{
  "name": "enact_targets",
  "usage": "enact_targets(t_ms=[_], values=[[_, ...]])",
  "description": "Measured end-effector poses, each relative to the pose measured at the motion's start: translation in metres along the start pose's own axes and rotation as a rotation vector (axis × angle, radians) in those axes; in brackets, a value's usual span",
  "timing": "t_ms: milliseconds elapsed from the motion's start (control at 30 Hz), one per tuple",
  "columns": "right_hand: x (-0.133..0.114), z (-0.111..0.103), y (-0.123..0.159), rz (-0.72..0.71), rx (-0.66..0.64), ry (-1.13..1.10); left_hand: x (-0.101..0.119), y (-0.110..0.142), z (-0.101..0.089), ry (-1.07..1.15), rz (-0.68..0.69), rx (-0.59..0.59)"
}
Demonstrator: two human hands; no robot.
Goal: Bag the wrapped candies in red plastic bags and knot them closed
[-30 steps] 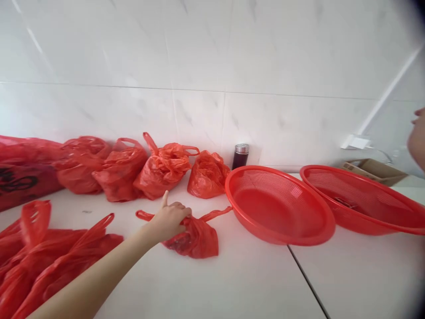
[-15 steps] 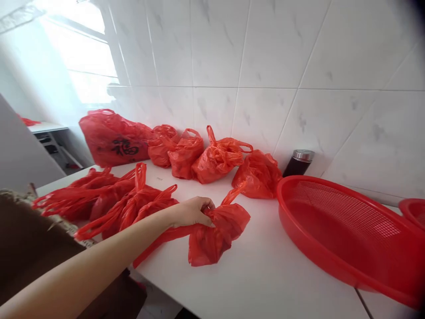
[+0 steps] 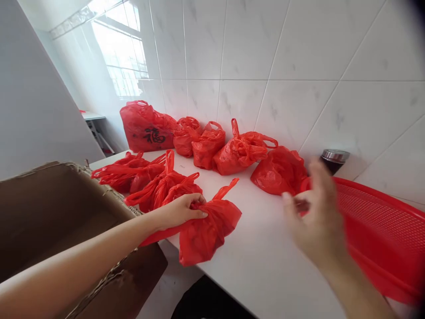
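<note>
Tiles [image 3: 245, 40] rise behind the white table [image 3: 259, 248]; left hand [image 3: 182, 210] pinches a red bag [image 3: 210, 232], right hand [image 3: 315, 221] spread, blurred.

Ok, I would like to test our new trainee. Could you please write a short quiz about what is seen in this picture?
1. Which hand grips a red bag by its gathered top?
2. True or false: the metal-topped bottle stands behind the red basket.
3. The character on the large bag is: A) white B) black C) green

Key: 1. The left hand. 2. True. 3. B.
</note>
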State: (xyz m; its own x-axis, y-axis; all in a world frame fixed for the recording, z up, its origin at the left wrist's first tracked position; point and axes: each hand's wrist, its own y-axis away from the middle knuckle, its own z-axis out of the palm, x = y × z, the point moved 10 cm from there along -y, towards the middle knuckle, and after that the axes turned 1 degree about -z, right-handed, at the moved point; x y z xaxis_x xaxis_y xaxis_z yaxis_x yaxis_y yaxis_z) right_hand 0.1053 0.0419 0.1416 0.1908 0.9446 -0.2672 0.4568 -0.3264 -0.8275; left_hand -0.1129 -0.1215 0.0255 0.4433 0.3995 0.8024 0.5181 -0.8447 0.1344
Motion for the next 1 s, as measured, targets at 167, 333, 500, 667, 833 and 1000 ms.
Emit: enact_targets(t_ms=[167,333,500,667,833,1000], values=[[-0.03,0.106,0.06,0.09,-0.275,-0.249,-0.023,-0.006,-0.028,-0.311,0.046,0.253],[-0.042,0.161,0.095,0.192,-0.457,-0.378,-0.028,0.003,-0.038,-0.519,0.06,0.326],[-0.042,0.181,0.114,0.267,-0.543,-0.465,-0.016,0.015,-0.033,-0.912,0.029,0.323],[-0.021,0.191,0.13,0.387,-0.516,-0.498,-0.021,0.0,-0.021,-0.666,-0.031,0.197],[-0.039,0.185,0.128,0.305,-0.511,-0.532,-0.008,0.033,-0.069,-0.335,-0.045,0.074],[-0.181,0.185,0.106,-0.27,-0.71,-0.688,-0.08,0.139,-0.237,0.174,-0.332,0.429]])
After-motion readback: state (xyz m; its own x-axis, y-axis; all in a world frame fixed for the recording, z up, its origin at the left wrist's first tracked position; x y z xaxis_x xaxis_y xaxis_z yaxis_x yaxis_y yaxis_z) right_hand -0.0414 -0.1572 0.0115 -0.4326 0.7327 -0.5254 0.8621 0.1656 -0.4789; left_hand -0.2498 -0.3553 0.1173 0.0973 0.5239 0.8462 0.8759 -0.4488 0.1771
